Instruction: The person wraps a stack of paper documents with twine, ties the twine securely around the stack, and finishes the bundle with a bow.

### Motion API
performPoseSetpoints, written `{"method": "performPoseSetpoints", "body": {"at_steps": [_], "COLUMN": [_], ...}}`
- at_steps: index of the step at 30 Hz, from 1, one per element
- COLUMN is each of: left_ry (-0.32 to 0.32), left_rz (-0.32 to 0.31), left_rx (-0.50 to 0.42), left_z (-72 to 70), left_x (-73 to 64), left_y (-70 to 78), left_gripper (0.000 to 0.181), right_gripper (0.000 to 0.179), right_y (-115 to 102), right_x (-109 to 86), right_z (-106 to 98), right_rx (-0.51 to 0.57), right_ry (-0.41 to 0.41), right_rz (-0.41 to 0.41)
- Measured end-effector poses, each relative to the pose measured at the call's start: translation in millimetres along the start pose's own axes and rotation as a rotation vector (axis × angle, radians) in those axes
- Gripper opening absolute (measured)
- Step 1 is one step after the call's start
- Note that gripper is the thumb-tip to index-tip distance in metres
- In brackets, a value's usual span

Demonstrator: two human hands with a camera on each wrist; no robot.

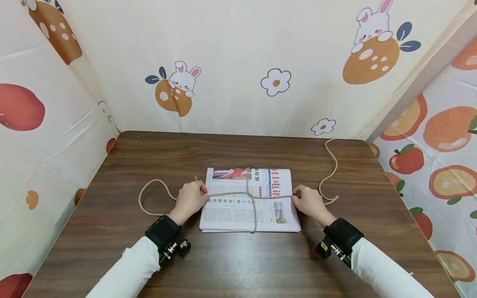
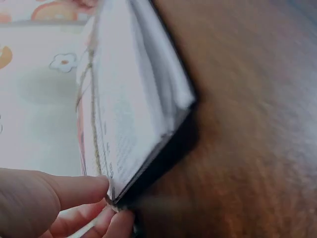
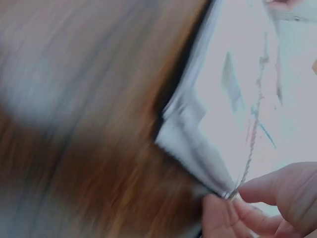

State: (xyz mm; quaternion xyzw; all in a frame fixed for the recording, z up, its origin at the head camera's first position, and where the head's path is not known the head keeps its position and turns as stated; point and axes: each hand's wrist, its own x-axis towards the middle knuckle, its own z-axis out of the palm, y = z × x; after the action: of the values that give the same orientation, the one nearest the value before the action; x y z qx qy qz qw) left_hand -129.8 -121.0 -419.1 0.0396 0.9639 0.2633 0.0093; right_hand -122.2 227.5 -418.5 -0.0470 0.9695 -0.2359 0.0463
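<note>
A folded stack of newspapers lies flat on the table, and a thin tan rope crosses over its top in both directions, meeting near the middle. At the stack's left edge my left hand pinches the rope between thumb and fingers. My right hand pinches it in the same way at the right edge. In the left wrist view the thumb of the left hand sits right at the stack's edge. The right wrist view has the right hand at the opposite edge, rope running up from its fingertips.
One loose rope end loops out left of the left hand. Another length trails from beside the right hand to the table's back edge. The brown wooden table meets printed cloth walls at the back and sides.
</note>
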Motion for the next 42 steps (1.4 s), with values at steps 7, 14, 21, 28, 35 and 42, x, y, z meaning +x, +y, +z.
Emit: {"method": "performPoseSetpoints", "body": {"at_steps": [7, 14, 21, 28, 35, 42], "left_ry": [-0.072, -0.108, -0.180, -0.277, -0.318, -0.264], "left_rz": [-0.163, -0.257, -0.354, -0.422, -0.467, -0.422], "left_rx": [-0.116, -0.219, -0.361, -0.466, -0.514, -0.479], "left_z": [-8.4, -11.5, -16.2, -14.3, -13.7, -14.9], "left_x": [4.1, 5.7, 11.1, 13.8, 16.1, 17.6], "left_y": [3.0, 4.4, 6.0, -0.8, -2.7, -2.2], "left_gripper": [0.026, 0.030, 0.032, 0.036, 0.035, 0.033], "right_gripper": [0.030, 0.034, 0.037, 0.036, 0.032, 0.027], "right_y": [-11, -13, -12, -11, -7, -10], "right_x": [1.5, 2.8, 4.2, 6.1, 11.7, 11.6], "right_z": [-8, -8, -10, -10, -7, -6], "right_rx": [0.249, 0.418, 0.495, 0.509, 0.525, 0.530], "right_ry": [-0.156, -0.195, -0.228, -0.248, -0.280, -0.262], "right_rz": [0.272, 0.390, 0.431, 0.463, 0.486, 0.477]}}
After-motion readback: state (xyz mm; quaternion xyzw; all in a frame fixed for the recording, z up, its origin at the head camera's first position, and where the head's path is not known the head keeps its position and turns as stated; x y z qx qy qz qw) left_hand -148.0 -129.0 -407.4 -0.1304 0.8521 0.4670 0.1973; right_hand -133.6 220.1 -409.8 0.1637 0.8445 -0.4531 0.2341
